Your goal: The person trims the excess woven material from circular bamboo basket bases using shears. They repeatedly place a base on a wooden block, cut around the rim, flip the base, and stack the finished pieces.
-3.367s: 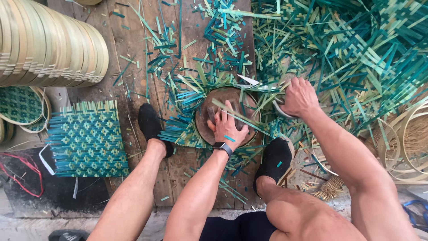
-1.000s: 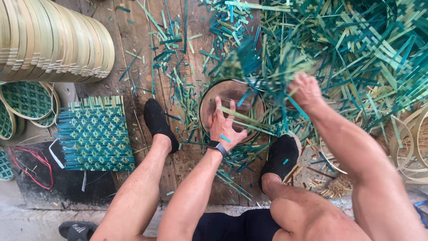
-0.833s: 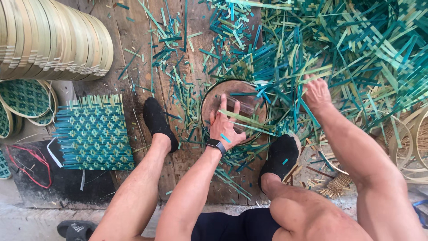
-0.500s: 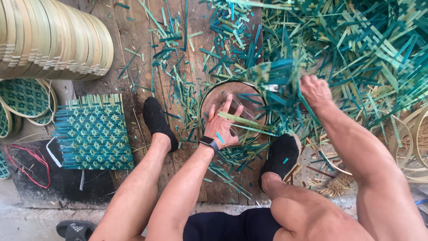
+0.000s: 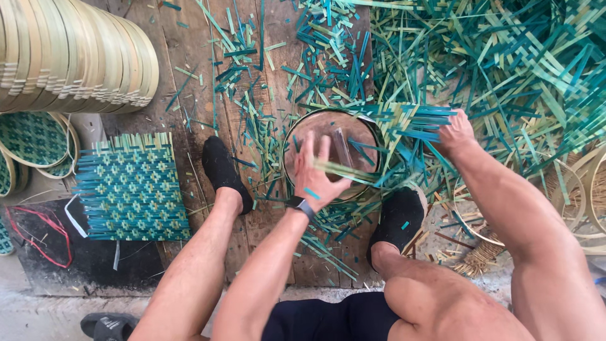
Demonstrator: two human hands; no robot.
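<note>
1. A round wooden block with a dark rim (image 5: 334,155) is sitting on the plank floor (image 5: 189,82) at centre frame, between the person's two black-socked feet (image 5: 222,170).
2. A woven mat of teal and pale bamboo strips (image 5: 410,123) is lying across the block's 3 o'clock edge, its loose ends fanning toward 2 o'clock.
3. The left hand (image 5: 319,173) is hovering over the block's 7 o'clock side, fingers straight and slightly apart, blurred; a few pale strips are crossing its palm, and whether it is gripping them cannot be told.
4. The right hand (image 5: 456,131) is pressing on the mat at the block's 3 o'clock, fingers curled down into the strips; how tightly they are closing cannot be told.
5. A dark watch (image 5: 302,205) is sitting on the left wrist.
6. A finished square mat (image 5: 131,187) is lying at 9 o'clock of the block, well apart.
7. Stacked bamboo hoops (image 5: 76,53) are leaning at 10 o'clock.
8. A heap of loose strips (image 5: 517,57) is filling the area from 12 to 3 o'clock.
</note>
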